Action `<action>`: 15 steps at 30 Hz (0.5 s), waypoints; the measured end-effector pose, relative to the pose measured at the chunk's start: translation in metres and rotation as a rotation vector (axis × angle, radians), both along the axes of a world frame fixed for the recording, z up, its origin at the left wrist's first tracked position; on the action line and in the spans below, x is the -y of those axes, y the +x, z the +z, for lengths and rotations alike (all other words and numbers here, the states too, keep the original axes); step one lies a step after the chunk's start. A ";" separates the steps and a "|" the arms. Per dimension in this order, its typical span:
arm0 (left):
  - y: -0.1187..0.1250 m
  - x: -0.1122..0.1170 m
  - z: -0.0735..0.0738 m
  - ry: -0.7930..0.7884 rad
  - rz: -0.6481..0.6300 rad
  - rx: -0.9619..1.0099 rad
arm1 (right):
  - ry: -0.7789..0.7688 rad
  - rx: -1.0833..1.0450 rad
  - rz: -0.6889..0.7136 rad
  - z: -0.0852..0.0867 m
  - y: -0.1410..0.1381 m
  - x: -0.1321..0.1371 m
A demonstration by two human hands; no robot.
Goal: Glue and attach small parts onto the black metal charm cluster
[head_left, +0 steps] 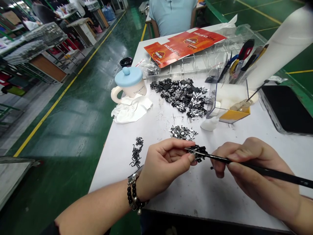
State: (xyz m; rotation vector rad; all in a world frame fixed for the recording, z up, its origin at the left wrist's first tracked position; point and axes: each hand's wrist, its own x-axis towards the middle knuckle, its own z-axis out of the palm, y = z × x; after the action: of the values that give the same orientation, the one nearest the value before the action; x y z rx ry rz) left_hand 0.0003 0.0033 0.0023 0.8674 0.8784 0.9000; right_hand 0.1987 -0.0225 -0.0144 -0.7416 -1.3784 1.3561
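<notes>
Risk, prob: thin blk tool [266, 171] skids off blk part [201, 148] & pokes L thumb, b/c fingertips pinch so close. L hand [166, 168] pinches part thumb-to-forefinger, at its 2 o'clock; R hand [259, 160] grips tool pencil-style. Part's jagged w/ shiny metal; silvery bits [182, 132] at part's 11 o'clock.

Our left forearm [95, 207], bare, slants up from the bottom left to a wrist [144, 192] below the middle of the frame. Near the centre, our left hand [166, 166] pinches, thumb [184, 164] and index finger [177, 143] pointing rightward. At right, our right hand [256, 166] faces it in a pen-like grip, our right forearm [303, 212] leaving by the lower right corner.
</notes>
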 end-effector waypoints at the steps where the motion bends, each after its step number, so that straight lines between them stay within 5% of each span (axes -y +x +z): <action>1: 0.000 0.000 0.000 0.014 -0.002 -0.009 | -0.002 0.001 -0.006 0.000 0.000 0.001; 15: -0.001 0.005 -0.003 0.378 0.054 -0.317 | 0.033 0.187 -0.091 0.011 0.010 -0.001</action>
State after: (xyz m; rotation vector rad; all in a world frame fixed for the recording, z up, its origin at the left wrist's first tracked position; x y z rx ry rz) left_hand -0.0008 -0.0015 -0.0010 1.3455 1.0231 1.0097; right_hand 0.2091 -0.0212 -0.0030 -0.9159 -1.4911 1.2145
